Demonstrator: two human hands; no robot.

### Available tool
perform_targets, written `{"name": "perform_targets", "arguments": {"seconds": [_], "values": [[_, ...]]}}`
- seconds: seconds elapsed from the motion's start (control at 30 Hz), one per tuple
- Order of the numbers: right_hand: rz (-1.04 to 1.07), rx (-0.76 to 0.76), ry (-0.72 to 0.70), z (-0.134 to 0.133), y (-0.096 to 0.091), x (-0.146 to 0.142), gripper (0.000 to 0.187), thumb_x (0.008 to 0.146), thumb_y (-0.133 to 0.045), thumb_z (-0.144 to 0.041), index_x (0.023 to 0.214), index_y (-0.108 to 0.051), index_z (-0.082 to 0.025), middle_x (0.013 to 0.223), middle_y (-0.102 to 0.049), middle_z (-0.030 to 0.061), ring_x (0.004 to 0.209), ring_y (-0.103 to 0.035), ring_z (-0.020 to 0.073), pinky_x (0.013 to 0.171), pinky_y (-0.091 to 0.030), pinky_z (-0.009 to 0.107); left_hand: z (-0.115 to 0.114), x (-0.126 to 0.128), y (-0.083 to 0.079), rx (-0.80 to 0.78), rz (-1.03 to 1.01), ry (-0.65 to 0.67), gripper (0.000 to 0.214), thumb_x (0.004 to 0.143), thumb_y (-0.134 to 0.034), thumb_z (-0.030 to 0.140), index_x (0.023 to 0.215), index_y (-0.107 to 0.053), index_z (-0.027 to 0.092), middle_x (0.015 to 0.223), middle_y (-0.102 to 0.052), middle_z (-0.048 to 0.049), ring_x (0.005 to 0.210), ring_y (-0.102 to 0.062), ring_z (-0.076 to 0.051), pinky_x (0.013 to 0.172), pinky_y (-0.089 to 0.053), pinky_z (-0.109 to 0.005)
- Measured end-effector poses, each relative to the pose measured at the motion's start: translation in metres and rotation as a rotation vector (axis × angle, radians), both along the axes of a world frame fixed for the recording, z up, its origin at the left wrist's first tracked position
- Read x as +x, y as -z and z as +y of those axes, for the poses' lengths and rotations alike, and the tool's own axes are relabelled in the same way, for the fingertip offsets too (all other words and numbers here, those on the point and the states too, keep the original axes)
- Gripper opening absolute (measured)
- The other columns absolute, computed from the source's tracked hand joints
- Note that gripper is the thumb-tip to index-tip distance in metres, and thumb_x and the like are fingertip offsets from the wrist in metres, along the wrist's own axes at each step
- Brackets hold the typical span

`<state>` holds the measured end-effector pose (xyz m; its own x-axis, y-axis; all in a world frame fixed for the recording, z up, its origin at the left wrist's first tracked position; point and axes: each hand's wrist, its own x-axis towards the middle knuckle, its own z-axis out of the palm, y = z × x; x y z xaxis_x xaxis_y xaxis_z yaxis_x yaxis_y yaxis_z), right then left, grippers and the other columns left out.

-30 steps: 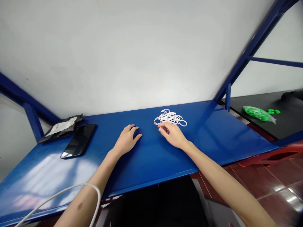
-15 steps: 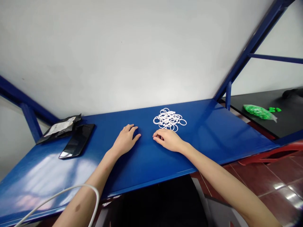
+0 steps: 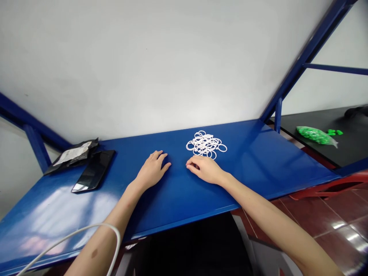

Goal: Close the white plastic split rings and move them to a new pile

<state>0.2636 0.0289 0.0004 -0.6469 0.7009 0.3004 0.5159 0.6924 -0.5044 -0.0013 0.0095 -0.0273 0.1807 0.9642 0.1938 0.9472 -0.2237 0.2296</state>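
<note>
My left hand (image 3: 153, 168) lies palm down on the blue table, its fingers relaxed and thumb spread, holding nothing. To its right, my right hand (image 3: 206, 168) rests on the tabletop with fingers curled in and the thumb close to the index fingertip. No object shows in the gap between them. Just beyond the right knuckles is a loose heap of thin white rings (image 3: 204, 143), several of them overlapping. The nearest rings come close to the back of that hand; I cannot tell whether they touch.
On the left of the blue table (image 3: 172, 207) lie a black phone (image 3: 93, 172) and a black plastic package (image 3: 71, 155) with a white label. A white cable (image 3: 83, 229) crosses my left forearm. A bag of green pieces (image 3: 314, 135) lies on a black table at right.
</note>
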Motion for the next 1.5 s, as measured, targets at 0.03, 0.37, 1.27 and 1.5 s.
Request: {"name": "perform_targets", "arguments": {"seconds": [0.03,0.37,1.27,1.5], "values": [[0.036,0.042,0.021,0.002,0.0,0.001,0.019,0.102,-0.053,-0.029,0.102,-0.071,-0.023,0.099,-0.072,0.0048,0.089,-0.067,0.02,0.077,-0.053,0.035,0.0,0.0,0.0,-0.004,0.008,0.0,0.055,0.1,-0.046,0.046,0.139,-0.059,0.01,0.15,-0.052,-0.0218,0.144,-0.043,-0.039,0.119,-0.036,-0.055],[0.029,0.347,0.433,0.043,0.012,0.029,0.041,0.09,-0.049,-0.005,0.122,-0.07,-0.02,0.128,-0.067,0.0102,0.112,-0.051,0.0325,0.098,-0.051,0.051,-0.001,0.001,-0.004,-0.023,0.023,0.0,0.054,0.1,-0.046,0.046,0.139,-0.059,0.012,0.152,-0.051,-0.0207,0.145,-0.043,-0.039,0.118,-0.037,-0.058],[0.202,-0.129,-0.065,-0.012,-0.004,-0.007,0.01,0.096,-0.056,-0.026,0.097,-0.064,-0.02,0.087,-0.069,0.0009,0.072,-0.061,0.0139,0.069,-0.045,0.027,-0.037,0.053,-0.041,-0.067,-0.471,0.278,0.018,0.099,-0.053,0.036,0.102,-0.063,0.021,0.088,-0.069,-0.0006,0.076,-0.062,-0.015,0.073,-0.048,-0.028],[0.279,-0.394,-0.362,-0.022,-0.014,-0.009,0.029,0.098,-0.042,-0.024,0.074,-0.056,-0.019,0.069,-0.061,-0.0023,0.064,-0.056,0.0118,0.067,-0.043,0.025,-0.041,0.053,-0.048,-0.43,-0.613,0.446,0.043,0.096,-0.052,0.053,0.074,-0.057,0.017,0.067,-0.054,0.0028,0.061,-0.045,-0.011,0.059,-0.035,-0.025]]}}
